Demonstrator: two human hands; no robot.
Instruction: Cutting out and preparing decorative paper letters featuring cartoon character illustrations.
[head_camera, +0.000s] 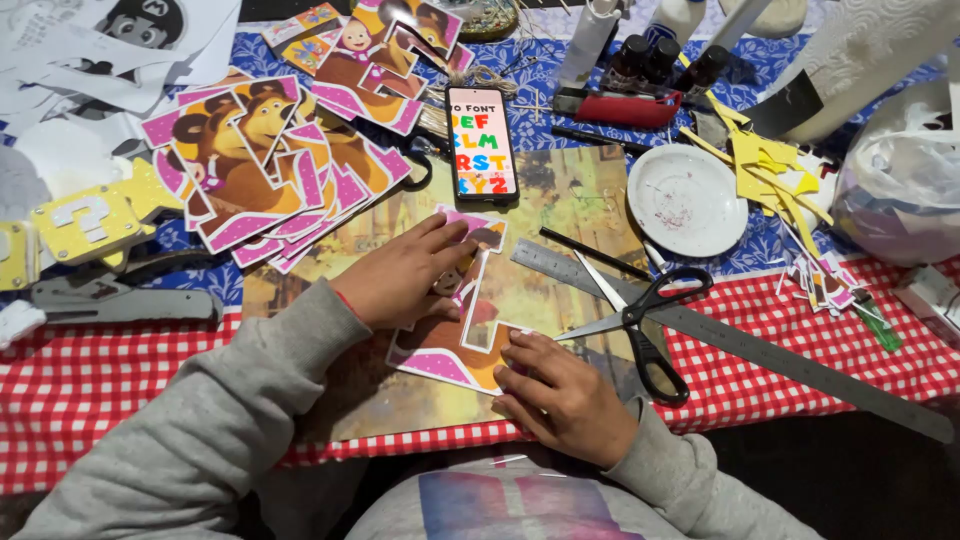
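Note:
My left hand (405, 275) lies flat on a pink-edged cartoon paper cutout (455, 345), pressing its upper left part down. My right hand (560, 395) rests with fingertips on the cutout's lower right corner. The cutout sits on a brown printed board (570, 215). Neither hand grips anything. Black-handled scissors (640, 325) lie open just right of my right hand, across a long metal ruler (760, 350). A black pencil (592, 252) lies above the ruler.
A phone (481, 143) showing coloured letters lies beyond the board. A stack of similar bear cutouts (265, 160) fans at left. A white plate (686, 198), yellow paper scraps (765, 165), glue bottles (660, 60), a paper towel roll (870, 50) and a stapler (110, 300) surround the work area.

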